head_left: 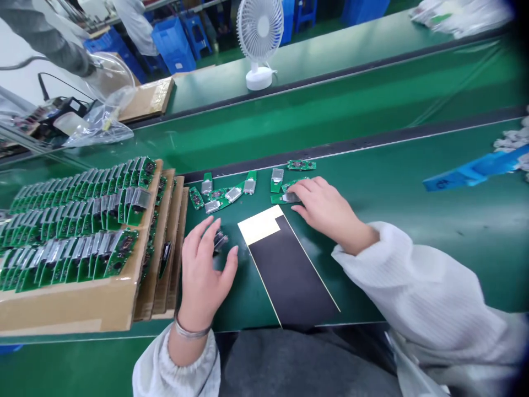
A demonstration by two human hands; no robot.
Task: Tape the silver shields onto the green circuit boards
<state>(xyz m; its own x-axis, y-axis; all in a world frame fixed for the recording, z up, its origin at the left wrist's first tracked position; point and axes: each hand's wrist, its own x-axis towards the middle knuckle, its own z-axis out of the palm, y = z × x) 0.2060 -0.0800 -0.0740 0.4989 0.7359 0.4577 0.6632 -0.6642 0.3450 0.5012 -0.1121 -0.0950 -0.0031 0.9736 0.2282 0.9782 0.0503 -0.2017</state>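
Note:
My right hand (324,212) is at a group of small green circuit boards, with thumb and fingertips closed about a circuit board (290,197) that has a silver part on it. My left hand (206,267) is held with fingers and thumb apart, right of the cardboard stack. Beside its fingers lies a small dark and silvery piece (220,241), partly hidden. Between my hands lies a black sheet on pale yellow backing (289,270), its far end bare. Several loose circuit boards (233,194) lie beyond my left hand, some overlapping.
At left, stacked cardboard trays (82,309) hold rows of upright green boards (70,253). A white fan (260,44) stands on the ledge behind. A blue strip (475,168) lies at right, near white parts (514,140). A flexible duct (53,38) hangs at upper left.

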